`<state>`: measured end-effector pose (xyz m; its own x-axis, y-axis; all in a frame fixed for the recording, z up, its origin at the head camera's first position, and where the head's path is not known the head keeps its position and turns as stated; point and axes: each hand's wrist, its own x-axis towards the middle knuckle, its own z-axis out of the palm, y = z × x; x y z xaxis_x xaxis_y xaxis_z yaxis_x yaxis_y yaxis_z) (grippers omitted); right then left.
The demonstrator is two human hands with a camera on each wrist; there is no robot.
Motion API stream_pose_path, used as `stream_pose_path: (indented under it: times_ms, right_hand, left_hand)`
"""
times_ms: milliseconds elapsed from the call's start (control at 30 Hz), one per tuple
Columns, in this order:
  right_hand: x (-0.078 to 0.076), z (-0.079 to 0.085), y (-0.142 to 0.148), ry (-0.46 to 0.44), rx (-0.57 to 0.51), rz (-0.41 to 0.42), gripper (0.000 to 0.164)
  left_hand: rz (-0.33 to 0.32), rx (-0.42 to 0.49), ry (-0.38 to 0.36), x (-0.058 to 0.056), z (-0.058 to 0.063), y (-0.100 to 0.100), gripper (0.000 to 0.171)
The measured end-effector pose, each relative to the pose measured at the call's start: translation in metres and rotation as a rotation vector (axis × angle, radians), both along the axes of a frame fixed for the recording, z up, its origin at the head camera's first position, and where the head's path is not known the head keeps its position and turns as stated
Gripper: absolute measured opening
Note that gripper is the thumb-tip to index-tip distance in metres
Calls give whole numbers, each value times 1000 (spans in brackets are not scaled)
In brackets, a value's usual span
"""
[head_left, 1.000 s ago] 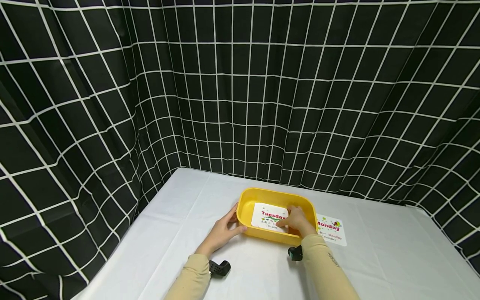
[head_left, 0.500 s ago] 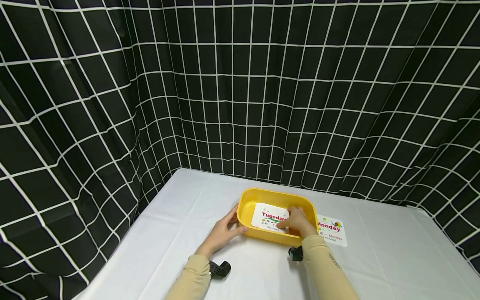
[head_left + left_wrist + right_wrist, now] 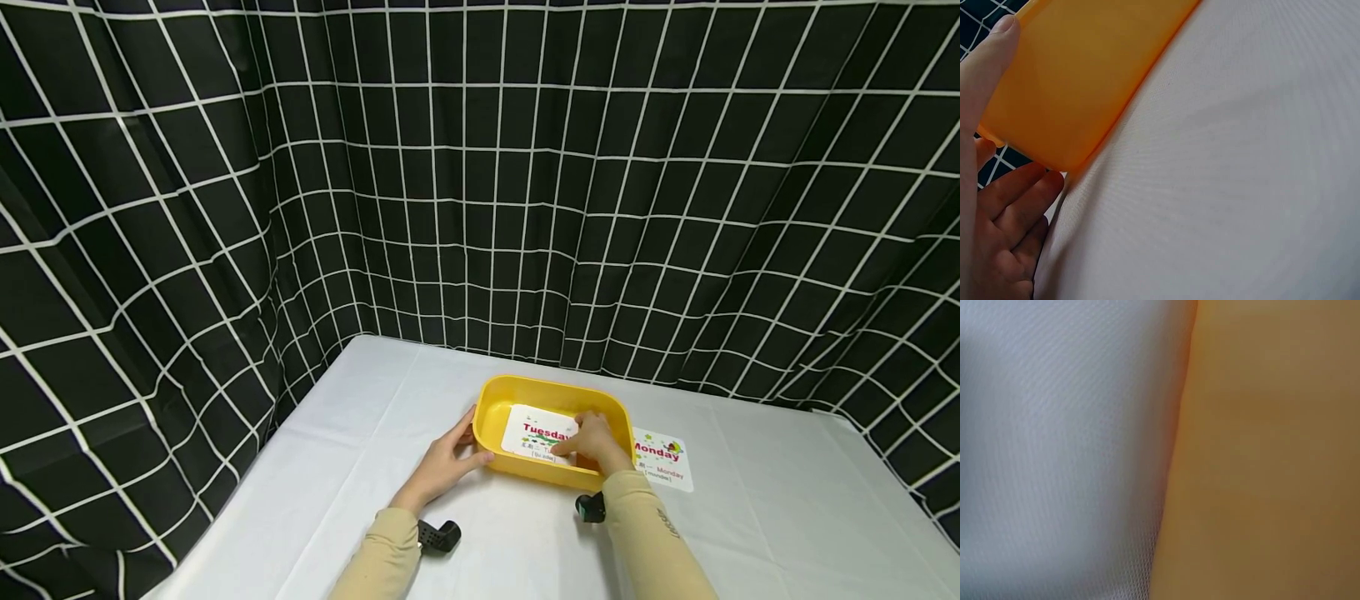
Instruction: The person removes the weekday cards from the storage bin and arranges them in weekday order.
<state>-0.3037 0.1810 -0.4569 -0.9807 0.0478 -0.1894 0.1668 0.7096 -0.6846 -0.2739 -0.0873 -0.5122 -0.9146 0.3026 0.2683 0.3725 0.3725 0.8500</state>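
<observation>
Left sleeve (image 3: 386,554), black wrist device (image 3: 440,537) behind the left hand (image 3: 438,468). That hand grips the left end of the yellow bin (image 3: 536,472), thumb on near wall, fingers round the end, partly spread. Tuesday card (image 3: 528,433) lies inside the bin, right of the left hand's grip, just left of the right hand (image 3: 600,443). Right hand is down in the bin, thumb on card, fingers bent; can't tell if pinched or just touched, fingertips hidden; right wrist view shows only bin wall and white cloth (image 3: 1054,456). Monday card (image 3: 663,458) outside, just right of right hand.
</observation>
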Motion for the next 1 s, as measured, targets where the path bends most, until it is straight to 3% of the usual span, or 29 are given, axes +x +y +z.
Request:
stream_pose_path:
  times_ms: [300,800,1000]
  right_hand:
    - [0,1,-1,46,-39,-29,76]
    - [-6,2,2,84,-174,-191,68]
    - [-5,7,4,177,-186,-216,62]
  left_hand:
    - [-1,3,3,-1,-2,-1,88]
    - [5,1,-21,0,-1,0,89]
    - [-4,20,-11,0,-1,0,87]
